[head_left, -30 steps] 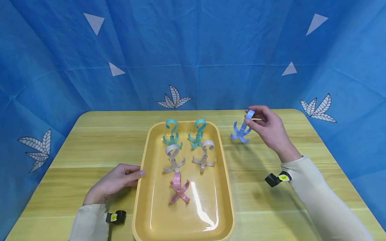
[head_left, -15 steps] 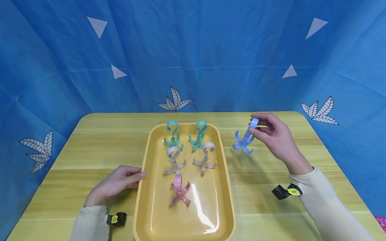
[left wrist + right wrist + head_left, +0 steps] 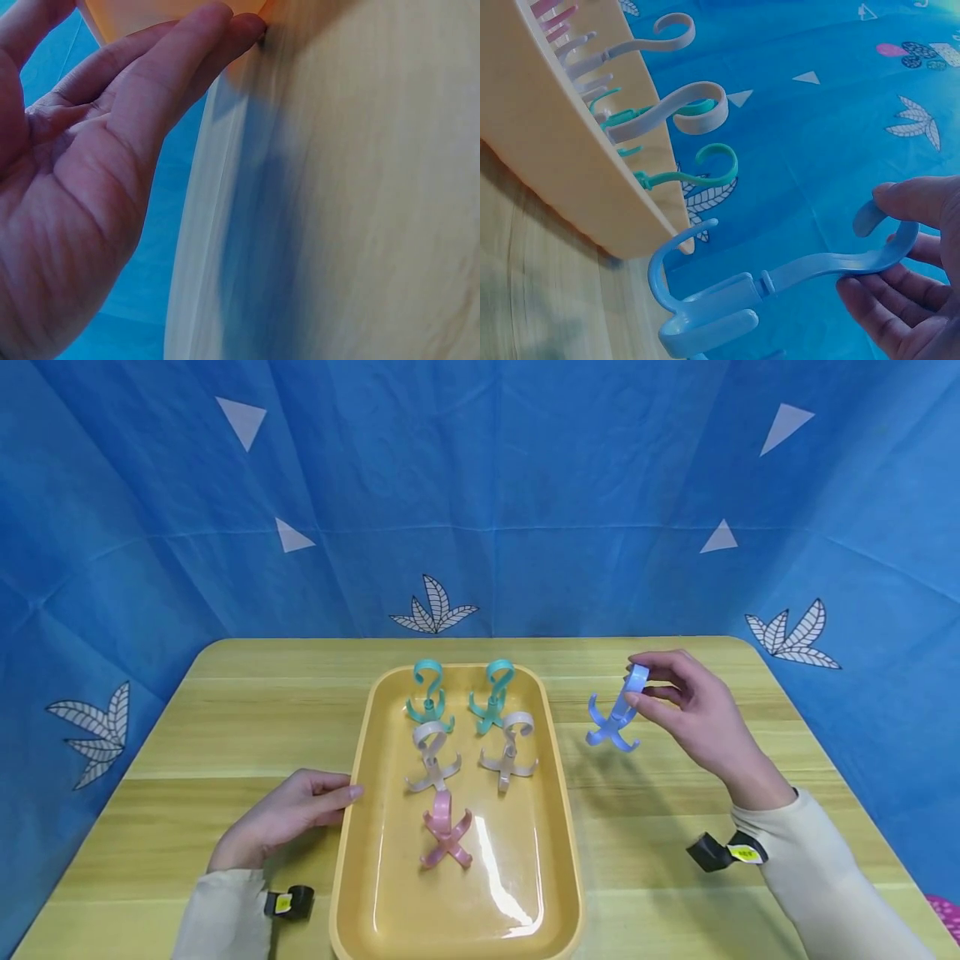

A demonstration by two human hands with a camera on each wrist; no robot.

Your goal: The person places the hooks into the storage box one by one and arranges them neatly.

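Observation:
My right hand [image 3: 701, 718] pinches a blue four-pronged hanging hook [image 3: 613, 722] by its curved top, prongs down, in the air right of the yellow tray [image 3: 405, 910]. In the right wrist view, the blue hook's stem [image 3: 810, 271] runs from the fingers to a hub with upturned prongs. My left hand [image 3: 288, 817] holds the tray's left side, thumb over the rim and fingers outside it. Inside the tray stand two green hooks [image 3: 491, 714] at the back, two whitish hooks [image 3: 506, 764] in the middle and one pink hook [image 3: 446, 839] nearer the front.
A wood-grain table [image 3: 247, 718] lies under the tray, with a blue patterned cloth [image 3: 495, 485] hanging behind and at both sides. Black devices are strapped at the left wrist [image 3: 291, 903] and right wrist [image 3: 723, 853].
My right hand has carried the blue hook a little to the right and nearer to me. My left hand keeps its place at the tray's rim, and the other hooks have not moved.

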